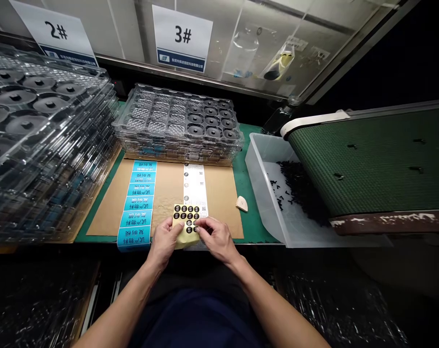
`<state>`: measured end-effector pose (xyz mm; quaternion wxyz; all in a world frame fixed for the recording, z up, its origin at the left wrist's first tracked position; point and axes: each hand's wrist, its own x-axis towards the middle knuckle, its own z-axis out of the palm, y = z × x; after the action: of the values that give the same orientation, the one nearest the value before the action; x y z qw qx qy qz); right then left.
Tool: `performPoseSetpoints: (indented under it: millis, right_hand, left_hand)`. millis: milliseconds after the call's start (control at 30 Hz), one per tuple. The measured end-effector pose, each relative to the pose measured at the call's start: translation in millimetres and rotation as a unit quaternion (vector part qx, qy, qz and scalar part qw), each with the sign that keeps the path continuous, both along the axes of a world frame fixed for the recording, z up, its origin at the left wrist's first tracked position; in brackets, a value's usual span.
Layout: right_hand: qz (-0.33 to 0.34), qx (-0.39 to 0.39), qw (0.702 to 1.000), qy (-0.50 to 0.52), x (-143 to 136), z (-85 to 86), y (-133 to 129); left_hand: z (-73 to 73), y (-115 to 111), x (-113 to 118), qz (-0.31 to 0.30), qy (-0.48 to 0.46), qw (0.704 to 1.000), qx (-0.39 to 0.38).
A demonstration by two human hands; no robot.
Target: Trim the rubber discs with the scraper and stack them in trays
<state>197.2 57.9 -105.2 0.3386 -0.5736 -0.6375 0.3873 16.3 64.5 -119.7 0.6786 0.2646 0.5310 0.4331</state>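
Observation:
My left hand [166, 240] grips the left edge of a yellow sticker sheet [185, 237] bearing rows of round black stickers. At the sheet's right side my right hand [217, 238] is closed, thumb and forefinger pinched on a sticker near the lower right; whether that sticker has come off the sheet I cannot tell. Beyond the sheet a strip of white printed labels [195, 181] lies on the cardboard [219, 193]. Left of my hands runs a strip of blue labels [138, 203], its near end hanging over the table edge.
Stacked clear plastic trays stand at the back [179, 125] and tall at the left [49, 145]. On the right, a translucent bin [266, 203] holds small black parts under the end of a green conveyor belt [379, 164]. A small beige piece [241, 203] lies near the bin.

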Motion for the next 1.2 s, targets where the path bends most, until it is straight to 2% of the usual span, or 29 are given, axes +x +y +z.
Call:
performPoseSetpoints:
  millis: [367, 600, 867, 1033, 1200]
  right_hand:
    - [0.005, 0.002, 1.0, -0.002, -1, -3.9, -2]
    - [0.018, 0.02, 1.0, -0.004, -1, -0.7, -3]
    - [0.028, 0.044, 0.999, 0.007, -4, 2.9, -7]
    - [0.019, 0.037, 0.998, 0.053, 12, 15.2, -7]
    - [-0.048, 0.011, 0.997, 0.062, 30, 17.9, 22]
  left_hand:
    - [-6.0, -2, -1, -0.008, 0.009, 1.0, 0.007]
    - [-10.6, -2, -2, -0.003, 0.037, 0.999, 0.012]
    - [-9.5, -2, 1, -0.008, 0.057, 0.998, 0.032]
    - [-9.6, -4, -2, -0.037, 0.12, 0.988, 0.091]
    - [-6.6, -25, -5, -0.108, 0.215, 0.948, 0.211]
